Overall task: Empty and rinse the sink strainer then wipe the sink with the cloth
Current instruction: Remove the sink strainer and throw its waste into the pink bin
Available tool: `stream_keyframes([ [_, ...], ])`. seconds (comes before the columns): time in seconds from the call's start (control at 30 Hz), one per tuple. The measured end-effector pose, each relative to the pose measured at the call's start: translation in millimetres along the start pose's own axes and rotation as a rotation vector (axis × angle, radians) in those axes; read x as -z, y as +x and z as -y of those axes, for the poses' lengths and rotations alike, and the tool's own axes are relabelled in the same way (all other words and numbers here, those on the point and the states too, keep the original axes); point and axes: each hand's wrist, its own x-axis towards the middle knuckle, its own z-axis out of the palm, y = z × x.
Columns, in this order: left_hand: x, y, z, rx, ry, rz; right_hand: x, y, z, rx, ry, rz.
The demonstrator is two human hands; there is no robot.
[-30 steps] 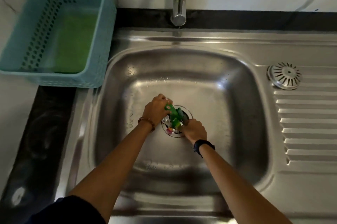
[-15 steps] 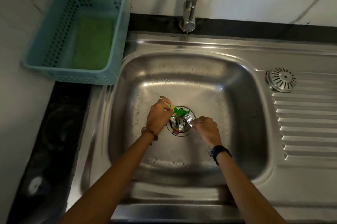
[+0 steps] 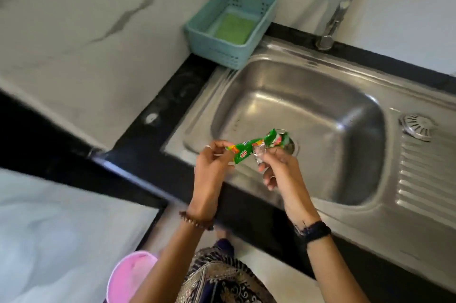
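Note:
My left hand (image 3: 213,167) pinches one end of a green wrapper (image 3: 243,151), held above the front left rim of the steel sink (image 3: 308,105). My right hand (image 3: 281,169) grips a bunch of green and silver wrappers (image 3: 274,143) just beside it. Behind the wrappers, part of the drain opening (image 3: 294,148) shows in the sink floor. A round metal strainer (image 3: 417,126) lies on the drainboard at the right. A green cloth (image 3: 234,29) lies inside the teal basket (image 3: 222,53) at the sink's back left corner.
The tap (image 3: 345,4) stands behind the sink. A ribbed drainboard (image 3: 429,179) runs to the right. A black counter edge (image 3: 153,115) frames the sink. Below on the floor stands a pink bin (image 3: 130,278). Patterned clothing (image 3: 222,283) shows at the bottom.
Both hands lifted the wrappers out of the drain and moved them left, over the sink's front rim. The view swung left and down, bringing the pink bin and floor into sight.

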Motion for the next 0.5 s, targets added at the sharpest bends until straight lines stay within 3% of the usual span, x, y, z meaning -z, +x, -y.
stream_keyframes([
  [0.2,86.4,-100.2,35.5,0.007,-0.184,-0.377,-76.3,-65.2,-45.9,0.007,-0.152,0.333],
  [0.5,201.3,-176.5,132.0,0.257,-0.438,-0.844,-174.3,-101.2,-166.3,0.038,-0.580,0.698],
])
